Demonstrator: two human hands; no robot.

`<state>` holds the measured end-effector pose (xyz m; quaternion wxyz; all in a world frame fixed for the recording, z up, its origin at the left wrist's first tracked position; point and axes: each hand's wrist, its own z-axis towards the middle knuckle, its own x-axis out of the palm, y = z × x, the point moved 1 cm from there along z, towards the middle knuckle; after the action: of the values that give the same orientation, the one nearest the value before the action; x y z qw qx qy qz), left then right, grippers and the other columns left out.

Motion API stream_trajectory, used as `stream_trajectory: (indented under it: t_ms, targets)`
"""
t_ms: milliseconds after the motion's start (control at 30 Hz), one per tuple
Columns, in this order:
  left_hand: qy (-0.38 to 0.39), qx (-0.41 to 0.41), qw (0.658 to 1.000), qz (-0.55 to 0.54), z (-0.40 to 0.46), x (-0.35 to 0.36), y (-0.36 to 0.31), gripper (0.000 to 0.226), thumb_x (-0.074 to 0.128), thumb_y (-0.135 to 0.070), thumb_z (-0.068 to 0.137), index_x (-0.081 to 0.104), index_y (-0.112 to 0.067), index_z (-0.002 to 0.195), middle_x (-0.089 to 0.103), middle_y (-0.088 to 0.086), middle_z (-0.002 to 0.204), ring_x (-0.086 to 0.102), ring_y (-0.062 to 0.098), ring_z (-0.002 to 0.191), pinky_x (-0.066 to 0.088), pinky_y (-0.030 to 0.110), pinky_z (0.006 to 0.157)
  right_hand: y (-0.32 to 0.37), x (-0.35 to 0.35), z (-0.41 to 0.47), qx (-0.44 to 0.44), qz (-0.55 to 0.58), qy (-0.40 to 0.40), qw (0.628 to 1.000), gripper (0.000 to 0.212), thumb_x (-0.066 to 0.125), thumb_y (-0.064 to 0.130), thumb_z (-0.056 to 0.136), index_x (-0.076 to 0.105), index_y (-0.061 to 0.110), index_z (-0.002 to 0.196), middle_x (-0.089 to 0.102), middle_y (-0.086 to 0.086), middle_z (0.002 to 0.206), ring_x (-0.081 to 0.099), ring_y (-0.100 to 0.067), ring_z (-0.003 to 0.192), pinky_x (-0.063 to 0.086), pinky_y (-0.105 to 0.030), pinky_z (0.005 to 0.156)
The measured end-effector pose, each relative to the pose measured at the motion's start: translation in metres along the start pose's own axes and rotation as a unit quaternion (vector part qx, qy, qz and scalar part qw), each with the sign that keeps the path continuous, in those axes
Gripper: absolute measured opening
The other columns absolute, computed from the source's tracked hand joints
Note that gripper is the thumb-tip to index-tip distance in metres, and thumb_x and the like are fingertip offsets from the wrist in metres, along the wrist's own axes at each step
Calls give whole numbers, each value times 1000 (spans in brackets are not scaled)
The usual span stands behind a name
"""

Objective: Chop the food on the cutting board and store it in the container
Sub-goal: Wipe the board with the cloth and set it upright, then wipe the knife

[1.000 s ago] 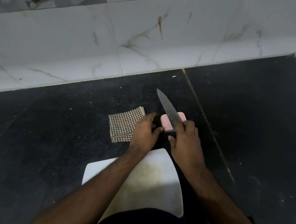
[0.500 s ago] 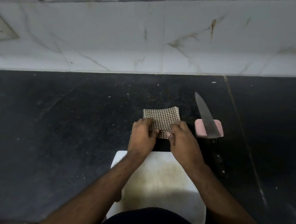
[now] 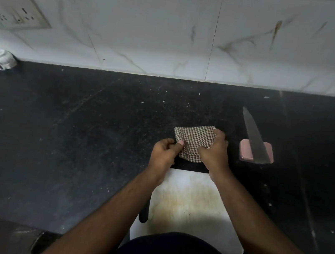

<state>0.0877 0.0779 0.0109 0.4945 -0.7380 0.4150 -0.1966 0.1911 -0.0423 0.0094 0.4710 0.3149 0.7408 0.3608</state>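
Checked cloth [image 3: 195, 141]: woven fabric, brown-and-white weave, soft, matt, creased where left hand [image 3: 163, 153] and right hand [image 3: 215, 154] pinch it. Knife [image 3: 253, 137] blade: bare metal, smooth, dull grey sheen. Pink block [image 3: 245, 153] under blade: smooth, slightly glossy, material cannot tell. Cutting board [image 3: 191, 205]: white, looks plastic, matt, yellowish staining and fine scoring across middle. Countertop [image 3: 73, 134]: dark speckled stone, polished, scattered pale crumbs. Wall tiles [image 3: 154, 37]: glossy, white marble pattern, brown streaks. Socket plate [image 3: 14, 6]: off-white plastic, grimy.

Brown-white checked cloth [image 3: 195, 141]; pink block [image 3: 246, 152]; white cutting board [image 3: 191, 205]; black counter [image 3: 71, 144]
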Motion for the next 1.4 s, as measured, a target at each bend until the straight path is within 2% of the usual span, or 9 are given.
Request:
stream_trajectory:
  t_ms: [200,267,367,567,767,900,1067,1300,1400]
  targets:
    - [34,-25,993,-113,-4,1,-5,19,64,-13,98,70,-1,113,77,9,107,74,14,87,54,22,63,14,-11,-22,104,293,82,947,56,64,-3,88,51,13,139,68,-5,116,69,-21,101,58,-31,74]
    - [43,-20,988,-146,-5,-2,-7,19,57,-2,96,69,-3,110,77,8,110,73,22,99,57,31,75,15,-16,-29,123,379,101,911,35,64,4,93,61,9,128,73,-9,114,72,-24,101,58,-34,76]
    - [62,-10,982,-177,-16,-9,-8,22,45,0,93,65,-9,98,74,3,97,68,17,86,52,29,67,12,-21,-43,132,446,132,875,31,68,25,95,66,12,123,74,-10,115,72,-26,105,57,-42,89]
    - [116,-6,968,-221,-40,-24,-1,25,44,-3,99,64,1,113,74,11,104,71,21,88,58,31,67,3,-17,-80,88,253,191,944,49,78,37,86,59,29,130,71,5,120,69,-16,109,56,-41,92]
    - [15,135,986,94,-38,-55,29,20,60,-9,99,71,-17,114,74,-5,105,69,3,94,58,28,87,8,-19,-98,-48,111,-28,992,39,72,13,91,61,21,127,65,14,109,62,-2,100,49,-12,70]
    - [-24,188,934,304,-34,-74,56,31,65,-21,96,66,-23,127,58,-5,126,52,12,118,43,36,104,19,-18,-113,-240,-81,-109,961,32,74,5,86,62,19,112,68,6,109,64,-6,101,57,-22,80]
    - [-15,261,893,367,-45,-80,82,37,59,-18,97,58,-16,135,46,2,138,41,21,124,36,45,104,5,26,-134,-256,-359,0,897,52,62,3,90,55,28,135,67,0,122,60,-22,110,46,-37,98]
    - [-1,279,883,377,-48,-80,83,47,60,-37,97,56,-18,140,46,1,140,39,18,128,29,38,109,-18,51,-136,-285,-411,39,865,51,69,12,85,63,28,134,54,6,142,45,-20,127,39,-38,105]
    - [-1,296,860,417,-46,-82,83,45,55,-35,99,55,-16,139,48,2,136,43,20,124,38,43,105,-16,60,-131,-296,-355,88,882,60,60,-5,85,61,23,137,46,7,153,34,-17,142,30,-34,119]
